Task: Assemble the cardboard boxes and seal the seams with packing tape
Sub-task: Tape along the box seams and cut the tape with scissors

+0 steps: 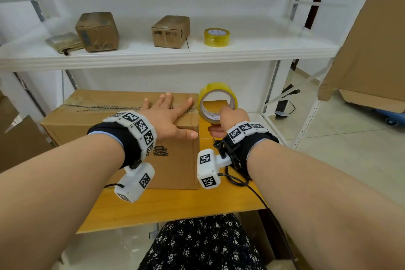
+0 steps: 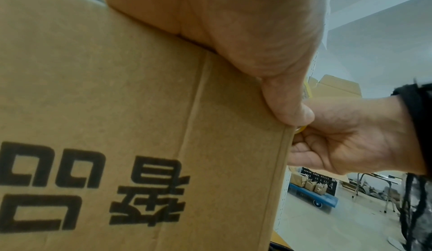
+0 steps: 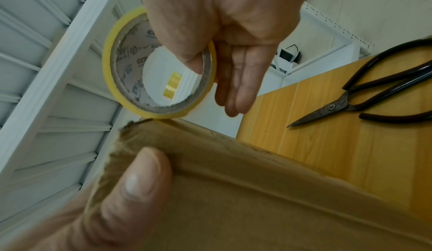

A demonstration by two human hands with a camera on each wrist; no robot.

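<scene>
A large brown cardboard box with black print on its front sits on the wooden table. My left hand lies flat on the right end of its top, fingers spread and straight, the thumb pressing by the near right corner. My right hand pinches a roll of yellow packing tape, held upright just off the box's right edge. In the right wrist view the tape roll touches the top edge of the box. The left wrist view shows the printed box face.
Black scissors lie on the table to the right of the box. The white shelf above holds two small taped boxes, a flat bundle and a second yellow tape roll. A big cardboard sheet stands at right, above a blue cart.
</scene>
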